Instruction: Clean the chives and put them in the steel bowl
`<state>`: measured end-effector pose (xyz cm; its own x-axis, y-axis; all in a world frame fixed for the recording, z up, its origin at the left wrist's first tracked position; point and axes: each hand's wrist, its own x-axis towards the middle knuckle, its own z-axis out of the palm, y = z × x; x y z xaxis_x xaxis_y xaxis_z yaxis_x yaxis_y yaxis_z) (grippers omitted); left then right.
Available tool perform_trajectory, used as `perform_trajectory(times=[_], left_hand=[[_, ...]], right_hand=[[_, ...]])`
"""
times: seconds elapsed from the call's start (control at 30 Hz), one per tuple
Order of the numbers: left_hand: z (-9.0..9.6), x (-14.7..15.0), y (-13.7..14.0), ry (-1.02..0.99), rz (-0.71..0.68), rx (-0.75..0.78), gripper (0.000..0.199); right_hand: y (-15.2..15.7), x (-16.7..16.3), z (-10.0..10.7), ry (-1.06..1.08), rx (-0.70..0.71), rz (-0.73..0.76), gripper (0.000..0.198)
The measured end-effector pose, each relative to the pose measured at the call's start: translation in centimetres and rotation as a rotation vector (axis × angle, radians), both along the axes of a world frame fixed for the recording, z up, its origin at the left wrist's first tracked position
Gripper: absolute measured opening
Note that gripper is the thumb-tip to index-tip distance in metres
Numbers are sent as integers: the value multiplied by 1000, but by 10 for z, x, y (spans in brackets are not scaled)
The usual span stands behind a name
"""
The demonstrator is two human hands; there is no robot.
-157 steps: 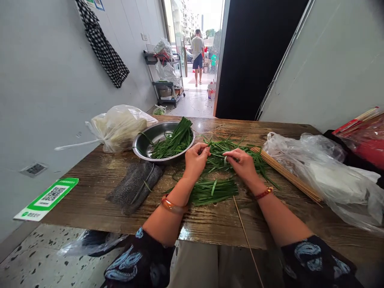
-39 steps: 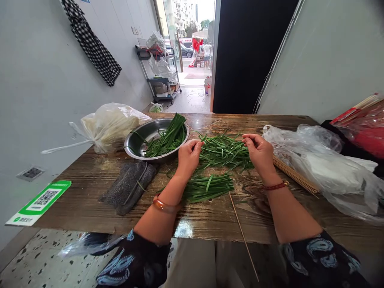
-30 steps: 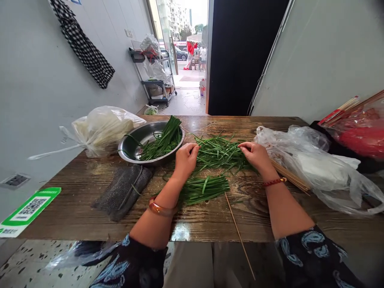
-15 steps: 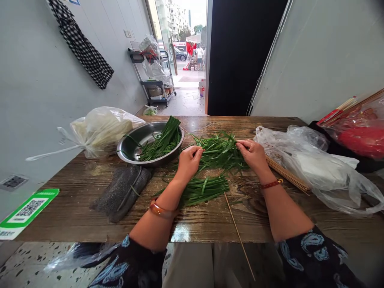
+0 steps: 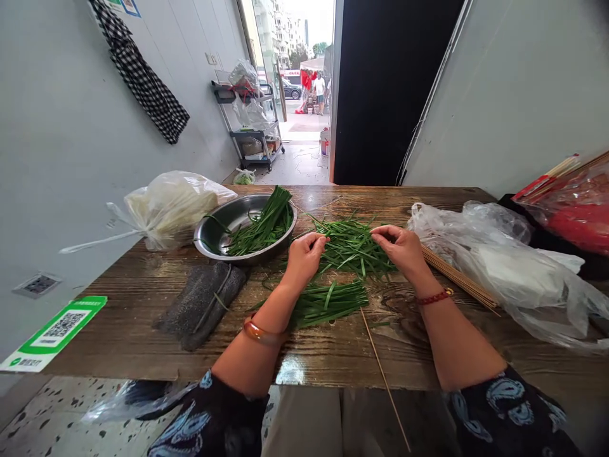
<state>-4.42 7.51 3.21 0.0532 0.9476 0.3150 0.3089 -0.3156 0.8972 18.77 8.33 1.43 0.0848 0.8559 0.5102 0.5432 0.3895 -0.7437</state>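
Note:
My left hand [image 5: 304,259] is closed in a pinch above the left side of a loose heap of garlic chives [image 5: 356,251]. What it holds, if anything, is too small to make out. Across the heap, my right hand [image 5: 402,249] has its thumb and index fingertip drawn together at the right edge, and I cannot make out anything between them. A neater bundle of garlic chives [image 5: 333,303] lies nearer me, partly behind my left forearm. One thin bamboo skewer [image 5: 385,377] sticks out past the table's front edge.
On the left stand a steel bowl [image 5: 202,244] with more chives, a tied plastic bag [image 5: 174,203] and a dark mesh cloth [image 5: 202,304]. Bamboo skewers [image 5: 459,279] lie right, beside a clear plastic bag [image 5: 514,273]. A green QR card [image 5: 59,333] is at the left edge.
The right hand's fingertips have come away from the leaves they were touching, which now lie lower in the heap. The left hand stays pinched. The whole view has shifted slightly.

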Motion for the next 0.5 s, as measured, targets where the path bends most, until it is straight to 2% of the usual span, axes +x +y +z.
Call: perform_trajectory(times=[0.1, 0.3, 0.4, 0.5], left_hand=[[-2, 0, 1, -42, 5, 3, 26], [0, 0, -1, -102, 14, -3, 26], [1, 3, -5, -95, -45, -33, 23], [1, 7, -8, -76, -151, -63, 22]], right_hand=[[-5, -7, 3, -43, 33, 41, 20], [-29, -32, 14, -471, 198, 238, 17], [-37, -42, 18, -541, 249, 288, 19], [-40, -45, 18, -524, 302, 242, 18]])
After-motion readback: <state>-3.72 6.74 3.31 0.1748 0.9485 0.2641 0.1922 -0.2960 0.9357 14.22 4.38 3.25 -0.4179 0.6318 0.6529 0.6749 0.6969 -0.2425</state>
